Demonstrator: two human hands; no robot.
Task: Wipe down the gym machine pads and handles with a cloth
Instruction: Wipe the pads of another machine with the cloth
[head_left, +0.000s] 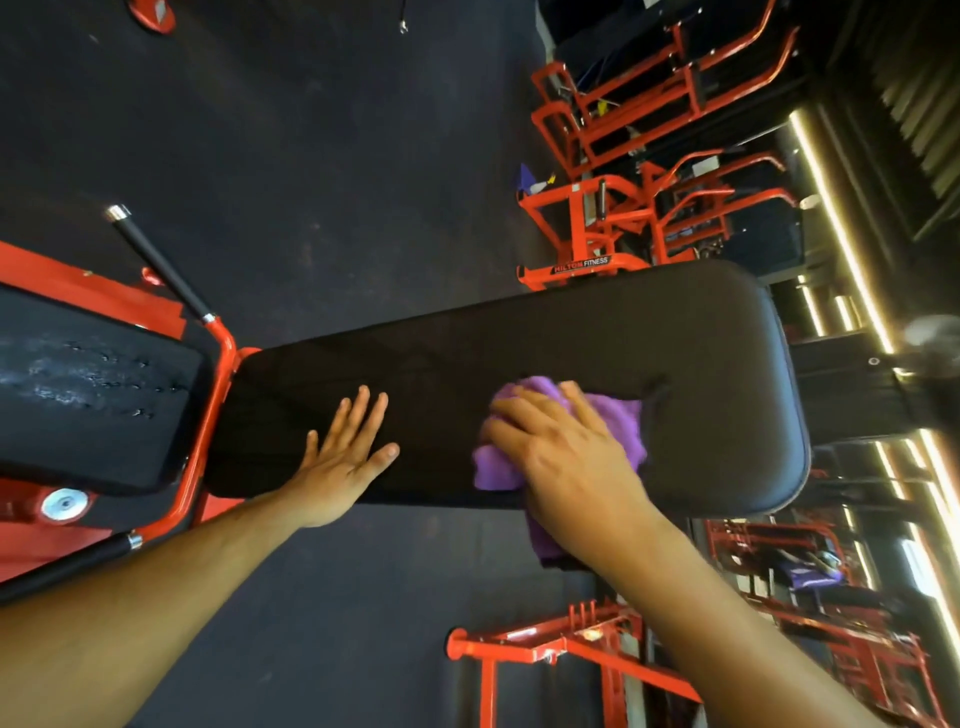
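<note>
Right hand presses crumpled purple cloth on black pad; left hand flat.

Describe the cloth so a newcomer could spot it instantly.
Find the long black pad running across the middle of the view. Toward its wider end, the right hand presses on a crumpled cloth. It is the only purple thing on that pad.
</note>
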